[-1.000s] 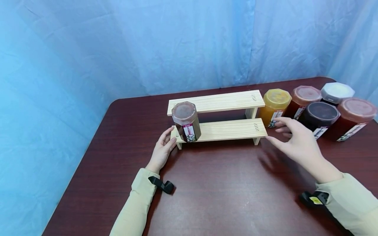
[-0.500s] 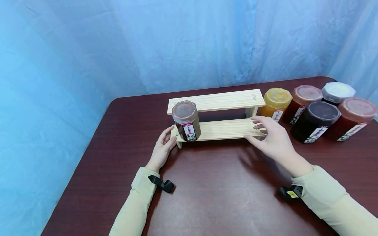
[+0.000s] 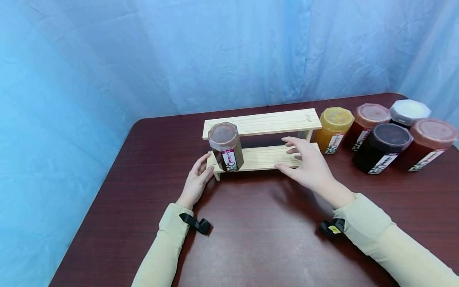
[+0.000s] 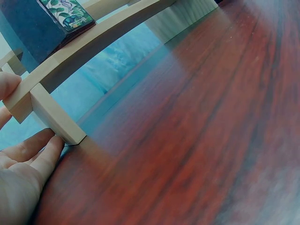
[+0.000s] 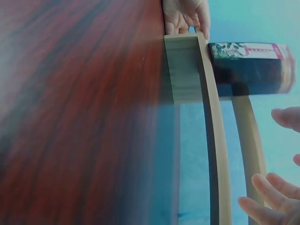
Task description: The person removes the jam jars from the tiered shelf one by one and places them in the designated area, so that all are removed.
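Note:
A two-tier wooden rack [image 3: 263,158] stands on the table. On the left end of its lower shelf sits a dark brown jar [image 3: 226,145], upright, with a clear octagonal lid and a white and pink label. My left hand [image 3: 195,181] holds the rack's left end; in the left wrist view its fingers [image 4: 42,152] lie against the rack's leg [image 4: 56,115]. My right hand [image 3: 310,167] is over the right part of the lower shelf, holding nothing, thumb and fingers spread apart. In the right wrist view its fingertips [image 5: 262,185] overlap the rack below the jar [image 5: 246,77].
Right of the rack stands a yellow jar [image 3: 332,131]. Beyond it are reddish jars [image 3: 373,115], a black jar [image 3: 385,147] and a white-lidded jar [image 3: 410,111]. Blue cloth [image 3: 229,59] hangs behind the dark red table [image 3: 251,231].
My right hand has moved left, from beside the jars on the right to over the lower shelf, its fingers still spread. The left hand, rack and brown jar keep their places.

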Action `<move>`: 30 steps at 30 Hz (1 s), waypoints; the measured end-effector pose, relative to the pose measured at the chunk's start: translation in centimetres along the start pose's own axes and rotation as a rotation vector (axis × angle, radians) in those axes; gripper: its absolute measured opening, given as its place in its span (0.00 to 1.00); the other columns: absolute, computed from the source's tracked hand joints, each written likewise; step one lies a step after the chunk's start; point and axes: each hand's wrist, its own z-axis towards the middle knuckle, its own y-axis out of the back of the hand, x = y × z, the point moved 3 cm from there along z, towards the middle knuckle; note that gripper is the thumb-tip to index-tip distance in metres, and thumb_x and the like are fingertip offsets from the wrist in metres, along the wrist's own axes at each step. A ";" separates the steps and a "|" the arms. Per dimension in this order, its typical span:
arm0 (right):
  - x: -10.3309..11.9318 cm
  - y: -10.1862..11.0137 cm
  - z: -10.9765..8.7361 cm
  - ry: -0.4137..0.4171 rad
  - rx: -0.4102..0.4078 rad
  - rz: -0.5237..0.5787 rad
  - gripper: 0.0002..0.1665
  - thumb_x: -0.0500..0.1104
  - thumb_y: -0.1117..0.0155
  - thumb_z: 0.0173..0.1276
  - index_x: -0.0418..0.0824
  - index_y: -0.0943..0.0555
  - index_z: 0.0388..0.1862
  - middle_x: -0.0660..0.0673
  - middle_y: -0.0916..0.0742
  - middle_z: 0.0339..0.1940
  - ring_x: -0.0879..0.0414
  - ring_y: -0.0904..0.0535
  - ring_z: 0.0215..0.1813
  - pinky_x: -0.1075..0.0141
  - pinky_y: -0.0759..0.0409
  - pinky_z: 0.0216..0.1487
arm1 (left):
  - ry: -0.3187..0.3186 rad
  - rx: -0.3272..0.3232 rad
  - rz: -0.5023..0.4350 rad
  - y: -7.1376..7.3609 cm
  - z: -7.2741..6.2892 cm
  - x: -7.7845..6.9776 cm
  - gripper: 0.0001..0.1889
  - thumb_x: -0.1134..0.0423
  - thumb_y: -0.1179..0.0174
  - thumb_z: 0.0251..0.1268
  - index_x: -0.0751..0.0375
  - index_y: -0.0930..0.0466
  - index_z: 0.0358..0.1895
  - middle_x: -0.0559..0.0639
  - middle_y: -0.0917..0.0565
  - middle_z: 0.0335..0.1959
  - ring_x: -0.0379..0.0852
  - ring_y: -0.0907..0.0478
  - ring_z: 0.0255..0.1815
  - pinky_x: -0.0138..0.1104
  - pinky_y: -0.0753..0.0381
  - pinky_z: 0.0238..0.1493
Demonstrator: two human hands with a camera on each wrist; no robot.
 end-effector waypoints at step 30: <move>4.9 -4.3 3.2 0.104 0.124 -0.021 0.55 0.50 0.22 0.47 0.50 0.40 0.72 0.38 0.26 0.56 0.46 0.24 0.53 0.52 0.22 0.46 | 0.003 0.002 0.025 0.0 0.1 0.0 0.27 0.72 0.53 0.70 0.63 0.44 0.71 0.61 0.32 0.63 0.33 0.25 0.50 0.28 0.26 0.53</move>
